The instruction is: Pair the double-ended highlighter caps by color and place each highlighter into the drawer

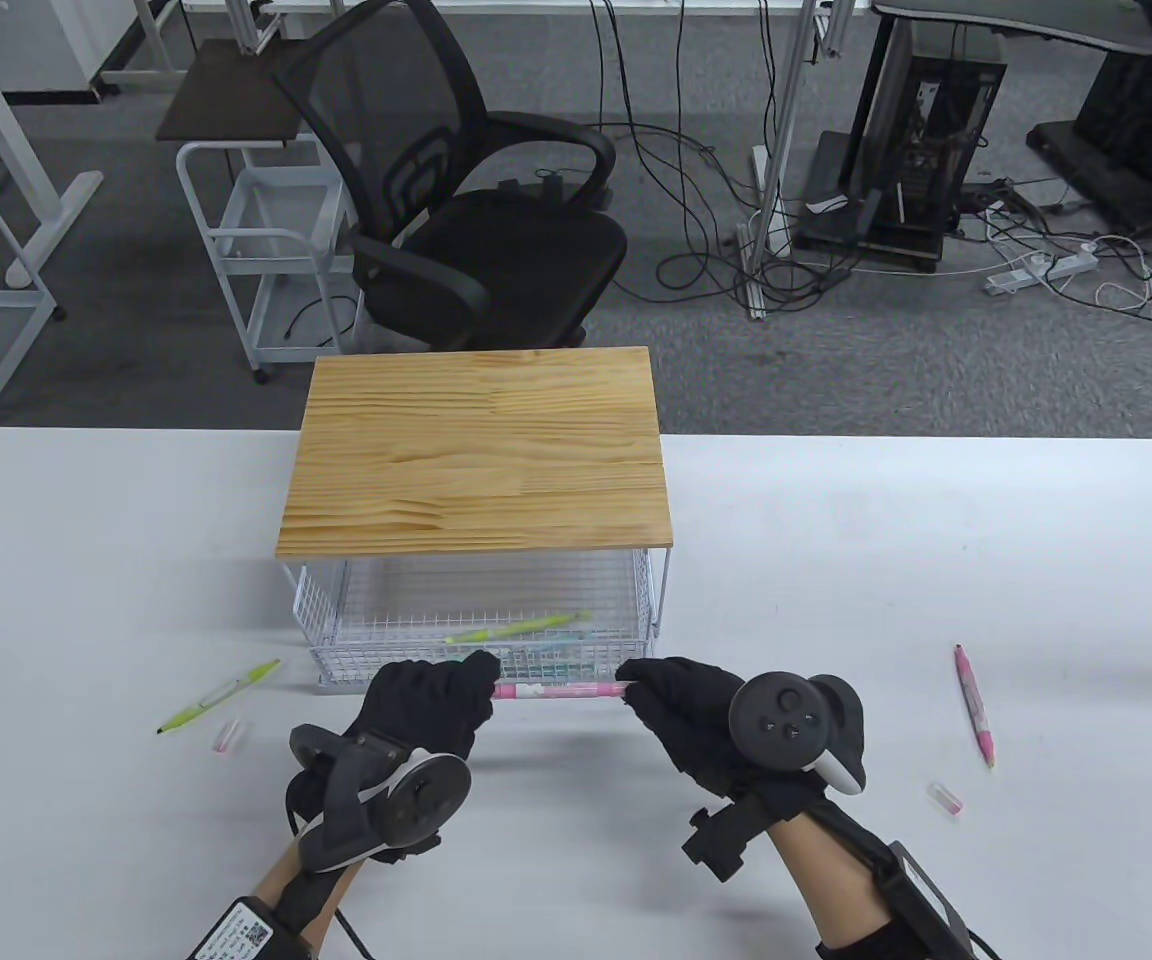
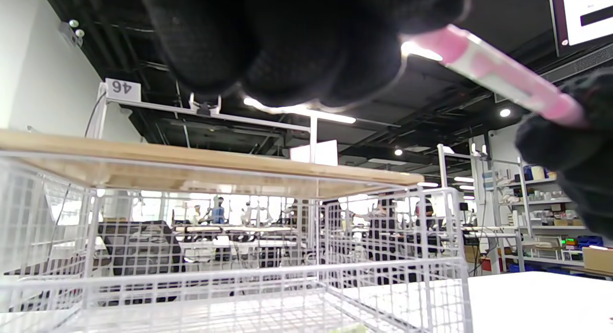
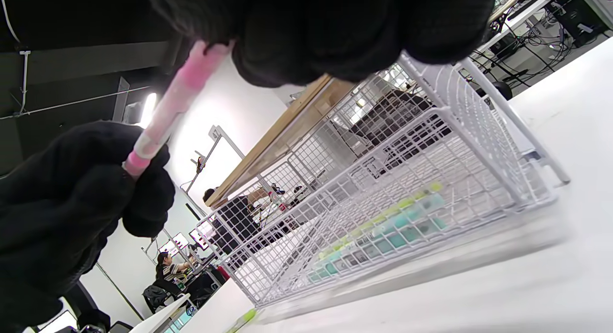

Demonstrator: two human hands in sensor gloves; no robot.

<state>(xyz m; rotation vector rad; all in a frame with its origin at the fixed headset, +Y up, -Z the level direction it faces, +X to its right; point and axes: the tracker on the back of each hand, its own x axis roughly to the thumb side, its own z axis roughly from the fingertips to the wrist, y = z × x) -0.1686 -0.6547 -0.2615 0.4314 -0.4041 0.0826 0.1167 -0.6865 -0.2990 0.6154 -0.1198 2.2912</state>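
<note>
**Pink highlighter held over the drawer front**

The wire drawer [image 1: 481, 640] stands pulled out under the wooden top [image 1: 476, 450]. Left hand [image 1: 426, 700] and right hand [image 1: 681, 705] each pinch one end of the pink highlighter [image 1: 556, 689], level above the drawer's front rim.

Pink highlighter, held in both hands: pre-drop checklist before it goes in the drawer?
1. Grip: left hand and right hand each pinch an end of the pink highlighter: ok.
2. Both caps seated and pink: ends hidden by the fingers, cannot tell.
3. Drawer pulled out, open on top: ok.
4. Landing room: a green highlighter and a teal highlighter lie inside, bare mesh behind them: ok.
5. Highlighter over the drawer: it sits at the front rim, not yet over the mesh: not ok.
</note>
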